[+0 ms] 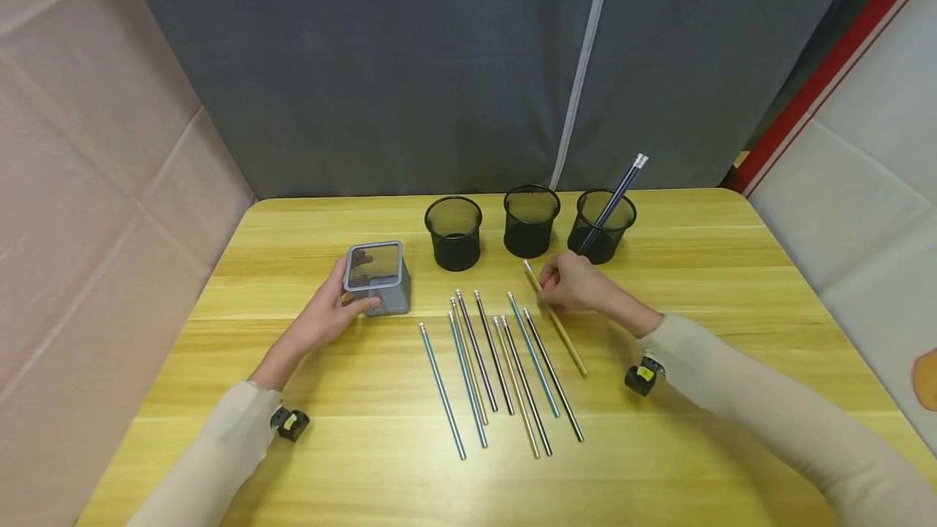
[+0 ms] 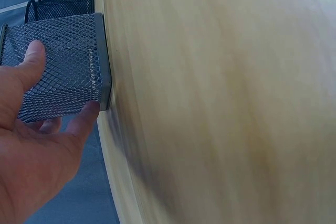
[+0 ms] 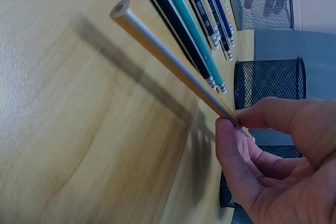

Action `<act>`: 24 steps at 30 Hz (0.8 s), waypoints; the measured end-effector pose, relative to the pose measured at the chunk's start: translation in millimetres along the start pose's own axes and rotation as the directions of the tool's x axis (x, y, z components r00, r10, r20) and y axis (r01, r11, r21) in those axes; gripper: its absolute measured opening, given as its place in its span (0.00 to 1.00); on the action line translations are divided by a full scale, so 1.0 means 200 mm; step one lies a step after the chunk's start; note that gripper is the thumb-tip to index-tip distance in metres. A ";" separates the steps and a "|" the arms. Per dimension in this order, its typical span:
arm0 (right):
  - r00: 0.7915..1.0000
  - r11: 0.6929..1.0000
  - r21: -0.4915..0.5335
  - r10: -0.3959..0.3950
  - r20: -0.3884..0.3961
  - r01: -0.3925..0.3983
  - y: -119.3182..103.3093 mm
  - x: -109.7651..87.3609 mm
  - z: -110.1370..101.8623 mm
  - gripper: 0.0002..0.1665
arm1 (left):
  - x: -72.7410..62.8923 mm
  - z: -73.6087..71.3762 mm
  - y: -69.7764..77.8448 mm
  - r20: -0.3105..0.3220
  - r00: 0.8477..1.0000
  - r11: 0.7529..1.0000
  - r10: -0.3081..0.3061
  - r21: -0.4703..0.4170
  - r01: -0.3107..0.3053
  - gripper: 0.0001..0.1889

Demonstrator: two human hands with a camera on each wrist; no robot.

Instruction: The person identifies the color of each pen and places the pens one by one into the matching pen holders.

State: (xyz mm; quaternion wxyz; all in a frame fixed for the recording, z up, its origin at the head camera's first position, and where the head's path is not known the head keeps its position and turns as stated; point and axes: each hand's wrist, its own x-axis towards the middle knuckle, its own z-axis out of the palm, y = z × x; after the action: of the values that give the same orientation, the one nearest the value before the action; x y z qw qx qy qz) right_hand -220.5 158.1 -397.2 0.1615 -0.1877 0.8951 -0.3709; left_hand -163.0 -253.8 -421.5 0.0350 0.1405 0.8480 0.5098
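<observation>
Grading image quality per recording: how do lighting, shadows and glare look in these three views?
Head: fairly even light, soft shadow below the right sleeve, no strong glare; left wrist: dim shadow on the table beside the gray mesh holder, upper right corner washed out; right wrist: yellow pencil casts a distinct shadow, pale sheen at left edge.

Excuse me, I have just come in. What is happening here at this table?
A person's right hand has a yellow pencil in its grip, held above the table. The left hand holds a grey square mesh holder. More pencils lie side by side on the table. Three round black holders stand behind them; only the rightmost one shows dark pencils inside.
</observation>
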 end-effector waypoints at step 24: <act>0.993 0.997 0.063 -0.034 -0.114 0.041 -0.07 -0.03 -0.07 0.08 | 0.00 0.00 0.00 0.003 1.000 1.000 -0.016 -0.003 0.016 0.43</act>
State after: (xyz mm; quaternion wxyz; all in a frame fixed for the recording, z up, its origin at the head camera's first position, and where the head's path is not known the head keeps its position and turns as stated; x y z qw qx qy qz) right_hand -218.8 160.6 -376.7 0.1100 -0.1778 0.8864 -0.4130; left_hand -162.9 -253.0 -421.1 0.0405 0.1345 0.8484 0.5104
